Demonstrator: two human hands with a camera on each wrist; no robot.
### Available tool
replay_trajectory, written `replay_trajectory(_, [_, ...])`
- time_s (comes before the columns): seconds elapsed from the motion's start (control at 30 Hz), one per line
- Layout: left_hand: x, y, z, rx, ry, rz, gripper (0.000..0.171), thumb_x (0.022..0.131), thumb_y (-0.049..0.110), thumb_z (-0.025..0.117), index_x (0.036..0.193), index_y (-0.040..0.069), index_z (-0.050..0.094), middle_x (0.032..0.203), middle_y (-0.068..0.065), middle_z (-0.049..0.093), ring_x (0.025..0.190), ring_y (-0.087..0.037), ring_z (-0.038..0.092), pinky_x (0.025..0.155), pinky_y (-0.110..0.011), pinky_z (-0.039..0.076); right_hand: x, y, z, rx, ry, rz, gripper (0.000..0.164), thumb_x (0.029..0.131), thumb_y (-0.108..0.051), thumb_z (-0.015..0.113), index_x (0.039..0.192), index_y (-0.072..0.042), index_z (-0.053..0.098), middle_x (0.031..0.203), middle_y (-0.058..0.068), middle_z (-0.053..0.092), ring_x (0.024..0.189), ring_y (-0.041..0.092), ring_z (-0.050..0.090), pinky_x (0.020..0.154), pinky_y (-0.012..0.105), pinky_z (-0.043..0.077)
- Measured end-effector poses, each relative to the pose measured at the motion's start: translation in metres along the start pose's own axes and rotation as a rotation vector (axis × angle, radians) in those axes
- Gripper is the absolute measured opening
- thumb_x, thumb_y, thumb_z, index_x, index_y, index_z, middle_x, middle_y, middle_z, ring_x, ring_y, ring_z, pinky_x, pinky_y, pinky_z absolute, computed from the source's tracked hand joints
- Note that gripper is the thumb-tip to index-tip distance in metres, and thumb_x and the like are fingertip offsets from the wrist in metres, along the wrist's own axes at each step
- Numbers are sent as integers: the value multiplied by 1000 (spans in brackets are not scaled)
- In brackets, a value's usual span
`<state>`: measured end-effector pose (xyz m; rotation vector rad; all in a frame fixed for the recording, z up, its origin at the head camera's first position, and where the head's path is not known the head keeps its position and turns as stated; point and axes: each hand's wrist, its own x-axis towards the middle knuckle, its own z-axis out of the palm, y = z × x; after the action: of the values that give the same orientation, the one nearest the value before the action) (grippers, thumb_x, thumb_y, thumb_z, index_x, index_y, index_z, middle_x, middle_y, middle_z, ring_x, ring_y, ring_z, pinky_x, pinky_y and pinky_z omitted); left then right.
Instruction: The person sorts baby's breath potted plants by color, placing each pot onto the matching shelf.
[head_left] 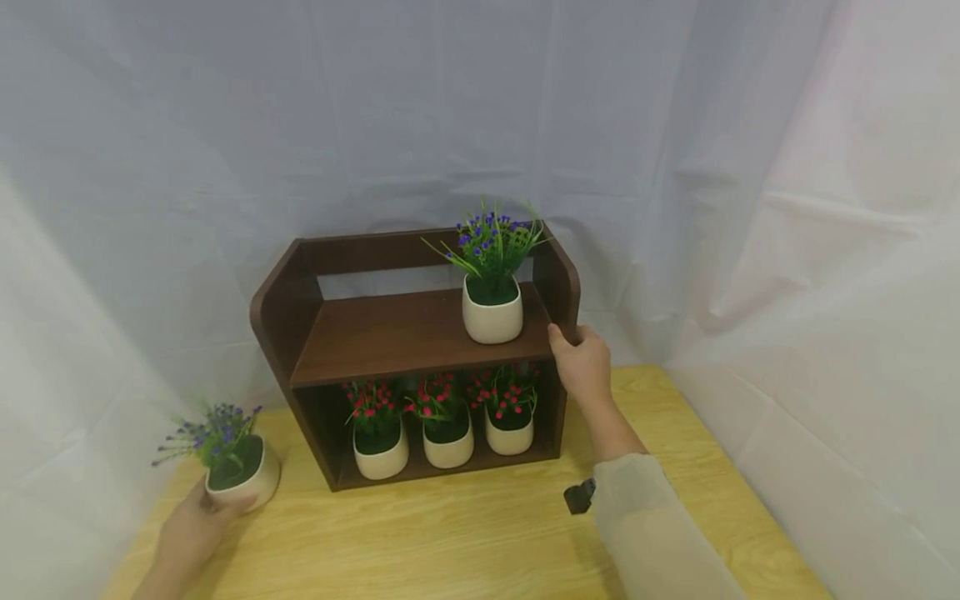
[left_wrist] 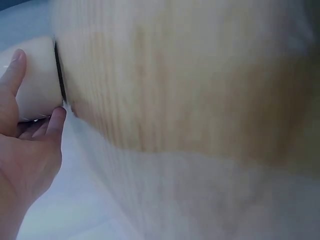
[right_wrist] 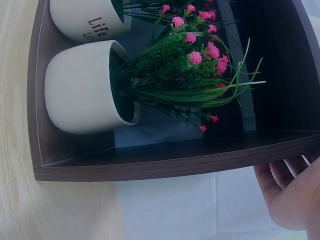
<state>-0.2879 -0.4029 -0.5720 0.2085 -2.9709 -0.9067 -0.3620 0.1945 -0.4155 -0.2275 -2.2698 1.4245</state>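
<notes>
At the table's left side my left hand (head_left: 193, 527) grips a white flowerpot (head_left: 261, 482) with purple artificial flowers. The left wrist view shows thumb and fingers around this pot (left_wrist: 39, 77); whether its base touches the tabletop I cannot tell. My right hand (head_left: 587, 367) holds the right side panel of a dark brown two-tier shelf (head_left: 375, 333), thumb on the inner side. In the right wrist view, the fingers (right_wrist: 270, 185) lie against the panel's outer side. Another purple-flowered pot (head_left: 492, 321) stands upright at the right of the upper tier.
Three white pots with pink-red flowers stand in a row on the lower tier, including a middle pot (head_left: 448, 446) and a right pot (right_wrist: 82, 90). A small black object (head_left: 579, 497) is by my right sleeve. White sheeting (head_left: 480, 108) surrounds the wooden table (head_left: 420, 533).
</notes>
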Motion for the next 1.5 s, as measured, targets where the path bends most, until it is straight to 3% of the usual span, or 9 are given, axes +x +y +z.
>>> replay_trajectory(0.27, [-14, 3, -8, -36, -14, -65, 112, 102, 68, 61, 170, -3, 9, 164, -41, 30, 149, -70, 28, 116, -84, 30, 0, 1, 0, -5, -2, 14, 51, 104, -47, 62, 114, 1, 73, 112, 25, 76, 97, 37, 66, 89, 52, 57])
replay_trajectory(0.53, [-37, 11, -24, -41, 98, -17, 104, 102, 62, 67, 172, 2, 17, 157, -41, 43, 138, -72, 42, 102, -83, 40, 0, 1, 1, -10, -5, 9, 49, 105, -46, 63, 113, 2, 72, 109, 26, 76, 95, 37, 65, 89, 52, 57])
replay_trajectory(0.83, [-69, 63, -60, -165, 142, -71, 104, 100, 55, 75, 174, 15, 15, 161, -40, 39, 143, -61, 47, 105, -79, 46, 1, -1, -1, -16, -12, 8, 50, 105, -46, 62, 113, 3, 71, 110, 26, 74, 95, 38, 64, 90, 53, 56])
replay_trajectory(0.93, [-77, 80, -70, -180, 153, -84, 105, 99, 55, 76, 174, 16, 14, 162, -41, 39, 143, -58, 48, 92, -56, 64, 0, -1, -1, -11, -20, 10, 51, 106, -46, 62, 116, 3, 71, 112, 27, 74, 97, 38, 65, 91, 53, 57])
replay_trajectory(1.07, [-86, 99, -78, -179, 204, -59, 105, 97, 54, 79, 175, 22, 17, 163, -38, 43, 121, -26, 76, 70, -27, 63, -1, 0, -1, -10, -22, 10, 51, 105, -45, 62, 117, 4, 71, 114, 28, 75, 99, 39, 66, 91, 54, 57])
replay_trajectory(1.17, [-92, 114, -80, -175, 255, -4, 101, 96, 52, 81, 174, 27, 22, 166, -31, 45, 100, 10, 66, 90, -51, 64, -1, 0, -1, -17, -19, 7, 51, 106, -46, 62, 116, 4, 71, 113, 27, 75, 98, 39, 66, 91, 54, 57])
replay_trajectory(1.27, [-99, 131, -82, -185, 285, 26, 98, 95, 52, 82, 173, 33, 26, 171, -24, 42, 95, 24, 50, 102, -79, 45, -1, 0, -1, -24, -22, 9, 51, 106, -46, 61, 116, 3, 71, 112, 27, 74, 97, 38, 65, 90, 53, 57])
replay_trajectory(1.37, [-105, 146, -84, -200, 301, 42, 95, 94, 51, 83, 171, 39, 29, 175, -17, 39, 93, 31, 35, 105, -81, 42, -1, -1, -1, -26, -28, 15, 51, 107, -47, 61, 118, 2, 70, 112, 26, 74, 97, 37, 65, 90, 53, 57])
replay_trajectory(1.5, [-113, 168, -85, -211, 325, 76, 91, 94, 48, 85, 169, 43, 34, 177, -8, 38, 97, 33, 36, 109, -46, 55, -1, -2, -1, -27, -33, 21, 52, 107, -47, 60, 119, 2, 70, 114, 26, 74, 99, 37, 65, 90, 53, 57])
